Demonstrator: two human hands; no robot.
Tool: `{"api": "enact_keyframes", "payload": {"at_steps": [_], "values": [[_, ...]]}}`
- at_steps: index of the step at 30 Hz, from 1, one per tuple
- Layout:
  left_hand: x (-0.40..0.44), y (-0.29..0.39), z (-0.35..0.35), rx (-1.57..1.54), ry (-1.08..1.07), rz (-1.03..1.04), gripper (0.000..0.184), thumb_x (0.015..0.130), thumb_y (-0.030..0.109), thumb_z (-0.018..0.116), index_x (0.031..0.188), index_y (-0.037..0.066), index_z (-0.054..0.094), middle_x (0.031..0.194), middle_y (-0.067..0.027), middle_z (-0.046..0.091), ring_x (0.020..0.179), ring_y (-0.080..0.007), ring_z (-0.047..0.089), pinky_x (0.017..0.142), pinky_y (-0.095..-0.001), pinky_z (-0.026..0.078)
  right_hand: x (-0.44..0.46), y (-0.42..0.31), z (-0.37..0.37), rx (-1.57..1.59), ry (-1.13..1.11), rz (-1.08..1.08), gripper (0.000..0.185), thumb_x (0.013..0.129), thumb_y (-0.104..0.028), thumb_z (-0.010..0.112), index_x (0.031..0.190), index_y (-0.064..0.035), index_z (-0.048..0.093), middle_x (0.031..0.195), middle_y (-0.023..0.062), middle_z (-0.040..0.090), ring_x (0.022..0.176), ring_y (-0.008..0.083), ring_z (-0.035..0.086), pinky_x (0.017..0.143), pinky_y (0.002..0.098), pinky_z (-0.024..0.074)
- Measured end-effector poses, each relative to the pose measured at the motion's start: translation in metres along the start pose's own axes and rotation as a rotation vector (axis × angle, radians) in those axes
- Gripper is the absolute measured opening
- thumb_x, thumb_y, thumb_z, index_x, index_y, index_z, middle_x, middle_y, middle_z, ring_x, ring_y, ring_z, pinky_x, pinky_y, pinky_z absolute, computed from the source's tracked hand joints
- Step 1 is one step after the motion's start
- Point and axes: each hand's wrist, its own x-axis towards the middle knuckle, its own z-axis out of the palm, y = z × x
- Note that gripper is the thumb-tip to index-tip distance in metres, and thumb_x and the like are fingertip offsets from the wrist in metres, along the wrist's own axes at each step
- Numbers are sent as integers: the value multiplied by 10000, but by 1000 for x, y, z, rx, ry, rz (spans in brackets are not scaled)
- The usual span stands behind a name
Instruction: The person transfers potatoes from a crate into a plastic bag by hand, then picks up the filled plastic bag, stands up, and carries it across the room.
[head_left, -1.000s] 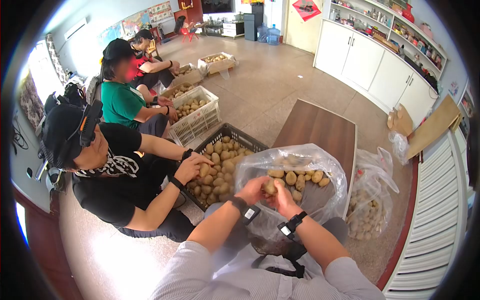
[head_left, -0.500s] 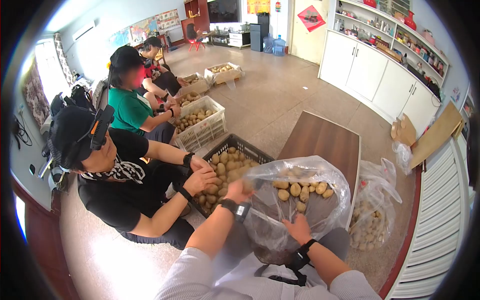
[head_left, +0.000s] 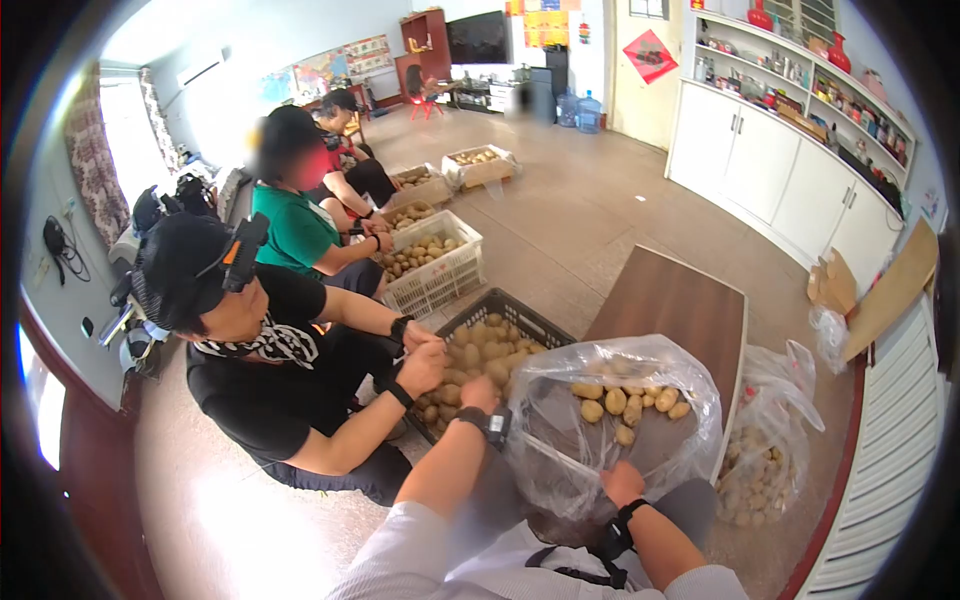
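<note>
My left hand (head_left: 481,394) is at the near right side of a black plastic crate (head_left: 548,328) holding many potatoes (head_left: 497,345). Its fingers point away from me among the potatoes, smeared and partly hidden, so I cannot see a grip. A clear plastic bag (head_left: 697,380) stands wide-mouthed in front of me, with several potatoes (head_left: 632,408) inside. On the bag's near rim, my right hand (head_left: 623,483) has its fingers curled over the plastic. A co-worker's two hands (head_left: 424,362) are held together above the crate's left side.
A brown wooden tabletop (head_left: 668,297) lies behind the bag. Right of it, another clear bag of potatoes (head_left: 755,465) rests on the floor. Further people sit at the left beside a white crate (head_left: 440,278) and boxes of potatoes. White cabinets (head_left: 760,165) line the right wall.
My left hand has moved from the bag's left edge to the potatoes in the black crate. My right hand stays at the bag's near rim. The view has shifted slightly.
</note>
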Motion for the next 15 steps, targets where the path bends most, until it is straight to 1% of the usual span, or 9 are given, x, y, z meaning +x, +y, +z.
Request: {"api": "enact_keyframes", "payload": {"at_steps": [1, 3, 5, 7, 9, 10, 12, 13, 15], "values": [[-23, 34, -10, 378, 7, 73, 330, 684, 221, 781, 911, 20, 652, 886, -188, 677, 864, -359, 658, 729, -436, 522, 4, 3, 5, 20, -15, -1, 375, 777, -356, 669, 924, -12, 653, 970, 211, 669, 960, 380, 638, 819, 477, 495], [-54, 82, -21, 686, -3, 149, 275, 707, 206, 756, 886, 22, 657, 869, -184, 680, 838, -342, 667, 715, -424, 525, 3, 0, 5, 75, 18, 9, 326, 785, -319, 656, 902, -15, 648, 955, 212, 666, 953, 389, 632, 813, 480, 492], [-71, 107, -27, 786, -27, 194, 222, 731, 190, 730, 861, 24, 662, 851, -180, 683, 811, -325, 676, 701, -412, 528, 4, 1, 2, 128, 47, 6, 279, 792, -282, 643, 881, -18, 644, 939, 214, 663, 945, 397, 627, 807, 483, 488], [-87, 130, -33, 809, -41, 212, 174, 754, 175, 705, 837, 27, 666, 834, -176, 687, 784, -307, 685, 686, -401, 531, 11, 7, 5, 141, 161, 13, 257, 837, -224, 575, 923, 14, 621, 983, 250, 649, 954, 431, 613, 815, 492, 477], [-94, 134, -30, 769, 85, 272, 154, 795, 199, 667, 779, 46, 675, 818, -179, 685, 762, -299, 683, 661, -402, 530, 18, 7, 4, 281, 208, 4, 192, 845, -159, 562, 917, 17, 590, 972, 250, 633, 932, 425, 602, 821, 485, 462], [-89, 127, -23, 806, 176, 321, 152, 800, 181, 640, 755, 38, 663, 776, -163, 675, 709, -286, 670, 615, -403, 515, 23, 8, 8, 336, 231, 10, 177, 857, -133, 553, 929, 27, 572, 956, 245, 623, 915, 417, 597, 821, 478, 458], [-79, 125, -1, 32, 193, 11, 113, 820, 142, 585, 834, 40, 633, 724, -104, 624, 675, -244, 623, 575, -370, 485, 33, 18, 13, 397, 248, 6, 172, 876, -104, 549, 957, 48, 540, 936, 238, 613, 891, 404, 594, 816, 464, 455], [-75, 128, 1, -786, 122, -325, 139, 834, 121, 557, 938, 49, 615, 713, -63, 584, 692, -216, 590, 581, -336, 470, 37, 21, 15, 410, 245, -10, 185, 884, -102, 554, 972, 58, 526, 933, 237, 613, 884, 400, 596, 812, 458, 455], [-109, 171, -20, -807, 122, -391, 211, 875, 147, 521, 1050, 45, 581, 843, -54, 560, 731, -192, 555, 614, -332, 469, 41, 22, 16, 450, 183, -37, 194, 884, -109, 570, 956, 67, 525, 928, 234, 612, 882, 396, 596, 805, 454, 455]]}}
